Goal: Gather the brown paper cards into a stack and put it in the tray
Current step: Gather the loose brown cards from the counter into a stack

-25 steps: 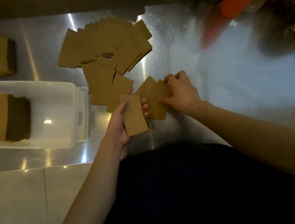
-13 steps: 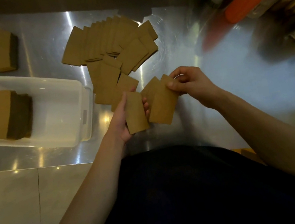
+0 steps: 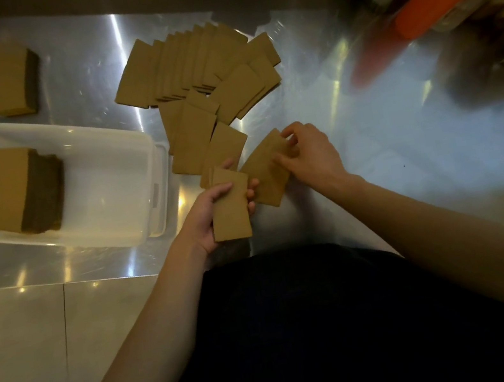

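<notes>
Left hand [image 3: 210, 213] grips a small stack of brown paper cards [image 3: 230, 209] above the steel surface [image 3: 403, 137] — thumb over its face. Right hand [image 3: 306, 154] presses curled fingers onto two overlapped cards [image 3: 265, 171] just right of it. More cards [image 3: 198, 65] fan out farther away. Left — a white tray [image 3: 112, 168] holds a card stack [image 3: 13, 189].

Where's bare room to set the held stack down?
Inside the white plastic tray, right of its brown card stack. Bare steel table right of the right hand. Crowded: loose brown cards beyond the left hand.
</notes>
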`<state>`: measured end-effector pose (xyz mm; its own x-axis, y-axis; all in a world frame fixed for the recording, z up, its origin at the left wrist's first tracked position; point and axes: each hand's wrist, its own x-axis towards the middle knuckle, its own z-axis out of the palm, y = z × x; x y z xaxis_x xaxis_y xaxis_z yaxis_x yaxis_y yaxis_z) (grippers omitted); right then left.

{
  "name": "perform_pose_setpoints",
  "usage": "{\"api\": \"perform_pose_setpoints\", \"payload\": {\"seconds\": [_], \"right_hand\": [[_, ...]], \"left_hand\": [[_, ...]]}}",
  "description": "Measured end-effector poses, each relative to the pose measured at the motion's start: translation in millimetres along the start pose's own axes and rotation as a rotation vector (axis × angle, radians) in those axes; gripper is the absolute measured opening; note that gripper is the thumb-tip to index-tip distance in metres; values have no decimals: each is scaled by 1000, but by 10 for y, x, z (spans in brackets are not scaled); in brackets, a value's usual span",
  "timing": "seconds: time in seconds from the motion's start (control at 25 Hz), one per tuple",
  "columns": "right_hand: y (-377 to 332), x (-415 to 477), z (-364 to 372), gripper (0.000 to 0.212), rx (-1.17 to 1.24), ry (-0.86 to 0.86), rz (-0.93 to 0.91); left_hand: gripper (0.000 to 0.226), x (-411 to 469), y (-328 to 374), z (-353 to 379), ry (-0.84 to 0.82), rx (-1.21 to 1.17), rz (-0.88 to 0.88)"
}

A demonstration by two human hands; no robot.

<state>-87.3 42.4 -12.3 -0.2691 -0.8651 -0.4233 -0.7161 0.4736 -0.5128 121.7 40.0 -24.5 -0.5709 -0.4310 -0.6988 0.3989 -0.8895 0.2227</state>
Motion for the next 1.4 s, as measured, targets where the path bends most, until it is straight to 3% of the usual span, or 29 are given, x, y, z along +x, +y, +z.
{"api": "perform_pose_setpoints", "payload": {"seconds": [0.16, 0.32, 0.56, 0.76, 1.04, 1.24, 1.4], "right_hand": [[31, -16, 191, 81, -213, -36, 47], [-28, -41, 227, 87, -291, 46, 67], [23, -74, 36, 50, 302, -161, 294], [92, -107, -99, 58, 512, -221, 320], [-135, 61, 9, 75, 126, -118, 191], [-145, 122, 97, 62, -47, -93, 167], [-86, 130, 137, 55, -5, -79, 227]], "left_hand": [[35, -98, 66, -94, 56, -185, 101], [38, -143, 137, -134, 46, -194, 151], [38, -163, 158, -225, 27, -150, 131], [36, -169, 202, -295, 6, -144, 141], [42, -191, 196, -319, -25, -140, 162], [45, -228, 175, -378, -28, -166, 173], [52, -247, 174, -422, -46, -179, 179]]}}
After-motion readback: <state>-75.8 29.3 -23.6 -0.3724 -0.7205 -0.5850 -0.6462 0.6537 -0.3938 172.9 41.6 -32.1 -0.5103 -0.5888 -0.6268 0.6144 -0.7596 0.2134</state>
